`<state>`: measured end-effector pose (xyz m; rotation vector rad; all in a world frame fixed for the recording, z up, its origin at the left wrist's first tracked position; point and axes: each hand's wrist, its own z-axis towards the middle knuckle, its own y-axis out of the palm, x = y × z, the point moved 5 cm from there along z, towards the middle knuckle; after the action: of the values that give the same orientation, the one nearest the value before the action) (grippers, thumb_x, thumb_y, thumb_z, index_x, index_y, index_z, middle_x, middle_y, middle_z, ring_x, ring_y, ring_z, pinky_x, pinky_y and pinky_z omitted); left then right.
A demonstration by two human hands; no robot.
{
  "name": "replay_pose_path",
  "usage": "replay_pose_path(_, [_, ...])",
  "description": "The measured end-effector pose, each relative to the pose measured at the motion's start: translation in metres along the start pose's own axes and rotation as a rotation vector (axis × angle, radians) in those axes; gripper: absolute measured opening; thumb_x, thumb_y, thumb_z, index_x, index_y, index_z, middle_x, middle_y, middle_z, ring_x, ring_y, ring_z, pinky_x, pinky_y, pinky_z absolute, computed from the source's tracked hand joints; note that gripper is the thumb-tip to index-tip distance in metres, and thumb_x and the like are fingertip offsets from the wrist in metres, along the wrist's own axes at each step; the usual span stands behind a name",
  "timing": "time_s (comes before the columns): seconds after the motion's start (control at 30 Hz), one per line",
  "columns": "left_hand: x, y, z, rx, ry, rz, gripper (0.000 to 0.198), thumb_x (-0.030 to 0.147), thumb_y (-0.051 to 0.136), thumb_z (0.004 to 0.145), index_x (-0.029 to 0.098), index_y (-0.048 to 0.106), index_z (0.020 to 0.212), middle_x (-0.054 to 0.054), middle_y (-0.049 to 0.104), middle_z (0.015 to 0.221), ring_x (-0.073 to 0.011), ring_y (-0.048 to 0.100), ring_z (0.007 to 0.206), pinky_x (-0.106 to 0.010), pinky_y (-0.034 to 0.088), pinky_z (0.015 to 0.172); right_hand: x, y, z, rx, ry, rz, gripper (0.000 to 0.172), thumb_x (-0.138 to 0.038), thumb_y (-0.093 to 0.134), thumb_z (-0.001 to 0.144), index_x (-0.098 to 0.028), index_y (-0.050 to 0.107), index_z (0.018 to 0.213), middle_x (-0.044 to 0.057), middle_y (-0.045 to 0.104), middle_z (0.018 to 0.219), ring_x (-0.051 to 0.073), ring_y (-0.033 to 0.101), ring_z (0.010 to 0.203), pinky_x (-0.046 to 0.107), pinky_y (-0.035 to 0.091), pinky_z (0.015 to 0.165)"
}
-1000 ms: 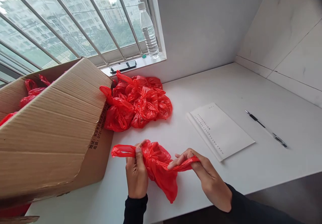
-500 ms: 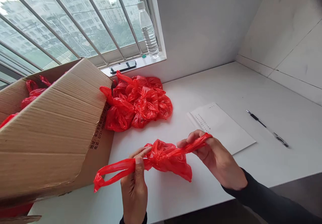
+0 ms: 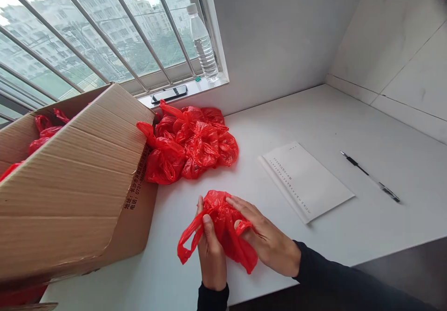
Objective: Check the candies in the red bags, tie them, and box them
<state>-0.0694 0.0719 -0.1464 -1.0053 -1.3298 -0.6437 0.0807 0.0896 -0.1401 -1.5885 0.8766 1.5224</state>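
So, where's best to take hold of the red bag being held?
Take the loose handle loop of the red bag, coming from the left. It hangs open and free beside the left hand; the right hand covers the bag's other side.

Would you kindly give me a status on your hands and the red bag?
Left hand, right hand: both gripping red bag. Bag bunched, handle loop hanging left. Cardboard box close left, not touching.
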Motion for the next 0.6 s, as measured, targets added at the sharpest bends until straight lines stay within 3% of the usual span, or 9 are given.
replay_pose_path(0.13, [-0.011, 0.015, -0.005, -0.016, 0.009, 0.007, 0.063, 0.059, 0.035, 0.102, 0.031, 0.032, 0.158, 0.001, 0.019, 0.170, -0.0221, 0.009, 0.157, -0.039, 0.010, 0.129, 0.015, 0.025, 0.001, -0.013, 0.028, -0.059, 0.072, -0.063, 0.030, 0.103, -0.017, 0.034, 0.158, 0.005, 0.027, 0.167, 0.021, 0.019, 0.155, 0.045, 0.014, 0.129])
replay_pose_path(0.2, [-0.014, 0.021, -0.005, -0.027, 0.029, 0.006, 0.062, 0.059, 0.032, 0.103, 0.030, 0.032, 0.158, 0.002, 0.018, 0.170, -0.0209, 0.006, 0.157, -0.038, 0.009, 0.129, 0.017, 0.034, 0.002, -0.022, 0.001, -0.090, 0.073, -0.062, 0.027, 0.104, -0.014, 0.032, 0.159, 0.006, 0.028, 0.166, 0.022, 0.018, 0.156, 0.046, 0.013, 0.130])
replay_pose_path(0.3, [-0.015, 0.025, -0.002, -0.035, 0.045, -0.010, 0.059, 0.058, 0.033, 0.103, 0.029, 0.038, 0.155, -0.001, 0.027, 0.168, -0.0227, 0.012, 0.157, -0.040, 0.015, 0.128, 0.016, 0.038, 0.004, -0.007, -0.002, -0.080, 0.072, -0.061, 0.025, 0.105, -0.013, 0.033, 0.158, 0.007, 0.029, 0.166, 0.023, 0.018, 0.156, 0.047, 0.012, 0.130])
replay_pose_path(0.43, [-0.003, 0.011, 0.003, 0.037, 0.080, -0.053, 0.050, 0.055, 0.038, 0.103, 0.028, 0.058, 0.140, -0.003, 0.045, 0.158, -0.0264, 0.029, 0.152, -0.043, 0.025, 0.124, 0.007, 0.022, 0.000, 0.102, 0.020, 0.114, 0.062, -0.057, 0.029, 0.106, -0.019, 0.050, 0.150, 0.008, 0.044, 0.159, 0.023, 0.032, 0.150, 0.046, 0.021, 0.127])
replay_pose_path(0.53, [0.017, -0.011, 0.004, 0.120, 0.157, -0.073, 0.042, 0.052, 0.044, 0.103, 0.027, 0.071, 0.122, -0.002, 0.052, 0.153, -0.0271, 0.038, 0.147, -0.041, 0.030, 0.122, -0.006, -0.001, -0.007, 0.205, 0.031, 0.379, 0.053, -0.054, 0.031, 0.106, -0.024, 0.066, 0.132, 0.008, 0.060, 0.143, 0.025, 0.048, 0.139, 0.045, 0.036, 0.119])
replay_pose_path(0.6, [0.033, -0.023, 0.002, 0.114, 0.221, -0.067, 0.037, 0.048, 0.048, 0.102, 0.025, 0.074, 0.112, -0.004, 0.059, 0.144, -0.0274, 0.048, 0.139, -0.040, 0.037, 0.116, -0.017, -0.017, -0.010, 0.265, 0.018, 0.512, 0.047, -0.051, 0.033, 0.107, -0.024, 0.071, 0.117, 0.007, 0.067, 0.130, 0.025, 0.055, 0.129, 0.043, 0.040, 0.113])
